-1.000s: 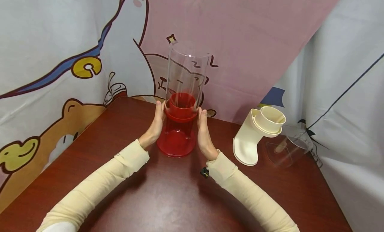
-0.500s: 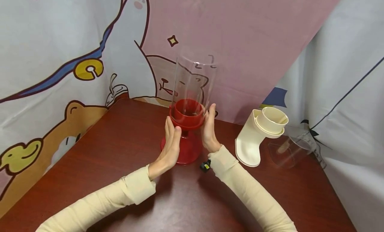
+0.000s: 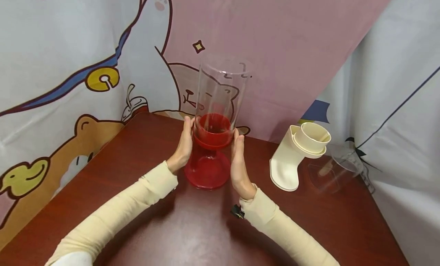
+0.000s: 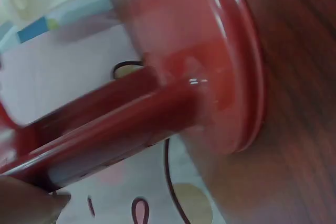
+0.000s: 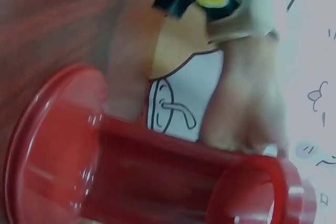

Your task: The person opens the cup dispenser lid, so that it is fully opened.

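A red stand (image 3: 207, 174) with a wide round base stands upright on the table, a clear tube (image 3: 220, 90) rising from its red collar (image 3: 213, 140). My left hand (image 3: 183, 147) lies along the left side of the collar, fingers straight and pointing up. On the opposite side, the right hand (image 3: 239, 168) rests with its fingers extended at the collar's edge. The left wrist view shows the glossy base (image 4: 226, 87) close up and a fingertip (image 4: 26, 203) at the lower left. Across the stand, the right wrist view catches the blurred left hand (image 5: 244, 93).
To the right stands a cream boot-shaped part (image 3: 285, 166) with a round collar on top. Behind it, against the curtain, leans a clear plastic piece (image 3: 330, 172). A printed curtain (image 3: 275, 48) borders the dark red table (image 3: 203, 235) at the back and sides.
The left hand came nearer along the stand's front, then went back to its left side. The right hand moved slightly nearer. Stand and tube have shifted a little right and nearer.
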Demonstrator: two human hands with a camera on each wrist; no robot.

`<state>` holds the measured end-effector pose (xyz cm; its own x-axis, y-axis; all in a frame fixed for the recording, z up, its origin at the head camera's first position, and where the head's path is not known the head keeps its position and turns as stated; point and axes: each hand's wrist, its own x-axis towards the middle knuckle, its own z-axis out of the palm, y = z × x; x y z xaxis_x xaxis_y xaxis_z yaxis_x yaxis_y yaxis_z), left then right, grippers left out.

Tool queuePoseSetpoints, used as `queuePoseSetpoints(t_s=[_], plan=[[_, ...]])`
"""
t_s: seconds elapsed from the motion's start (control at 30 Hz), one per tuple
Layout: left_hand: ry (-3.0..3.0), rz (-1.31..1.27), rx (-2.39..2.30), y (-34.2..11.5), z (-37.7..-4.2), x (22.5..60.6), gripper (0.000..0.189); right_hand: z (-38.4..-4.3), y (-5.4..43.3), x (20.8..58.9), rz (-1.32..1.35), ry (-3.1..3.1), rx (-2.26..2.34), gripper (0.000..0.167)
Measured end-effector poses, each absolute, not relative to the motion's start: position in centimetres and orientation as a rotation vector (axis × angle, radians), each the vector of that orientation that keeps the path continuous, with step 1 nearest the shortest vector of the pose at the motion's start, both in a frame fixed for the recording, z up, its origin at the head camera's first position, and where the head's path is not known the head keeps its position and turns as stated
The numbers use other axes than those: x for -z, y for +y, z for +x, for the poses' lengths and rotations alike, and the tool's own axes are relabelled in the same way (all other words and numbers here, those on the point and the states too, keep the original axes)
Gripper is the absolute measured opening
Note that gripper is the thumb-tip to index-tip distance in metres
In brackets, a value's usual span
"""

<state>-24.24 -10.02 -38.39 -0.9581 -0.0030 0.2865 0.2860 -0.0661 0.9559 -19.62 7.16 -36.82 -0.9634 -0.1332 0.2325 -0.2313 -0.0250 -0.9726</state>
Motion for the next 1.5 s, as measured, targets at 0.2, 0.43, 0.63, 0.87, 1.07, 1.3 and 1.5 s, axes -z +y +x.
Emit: queuePoseSetpoints(t_s=[0.2, 0.43, 0.63, 0.87, 1.07, 1.3, 1.5], plan=[[-2.088, -0.309, 2.049, -9.0, -22.1, 39.1, 0.068, -19.9, 6.8, 37.1, 0.437, -2.088, -2.177, 0.085], [-2.092, -0.316, 2.086, -7.4, -18.3, 39.3, 0.087, -22.7, 7.9, 37.2, 0.596, -1.895, -2.317, 0.111], [-2.166, -0.424, 2.008, -9.9, -19.2, 40.0, 0.109, -23.7, 11.0, 35.4, 0.714, -2.089, -2.190, 0.125], [-2.152, -0.701, 2.038, -13.1, -24.4, 40.2, 0.155, -26.5, 11.6, 30.6, 0.854, -1.835, -2.145, 0.139], [-2.187, -0.920, 2.070, -12.2, -26.5, 40.9, 0.161, -27.0, 9.1, 29.6, 0.842, -1.709, -2.188, 0.150], [-2.229, -0.887, 2.113, -11.5, -26.1, 41.0, 0.138, -26.7, 7.8, 30.1, 0.765, -1.720, -2.019, 0.137], [-2.237, -0.919, 2.141, -11.3, -24.6, 41.4, 0.121, -25.1, 8.3, 30.6, 0.748, -1.746, -1.955, 0.127]])
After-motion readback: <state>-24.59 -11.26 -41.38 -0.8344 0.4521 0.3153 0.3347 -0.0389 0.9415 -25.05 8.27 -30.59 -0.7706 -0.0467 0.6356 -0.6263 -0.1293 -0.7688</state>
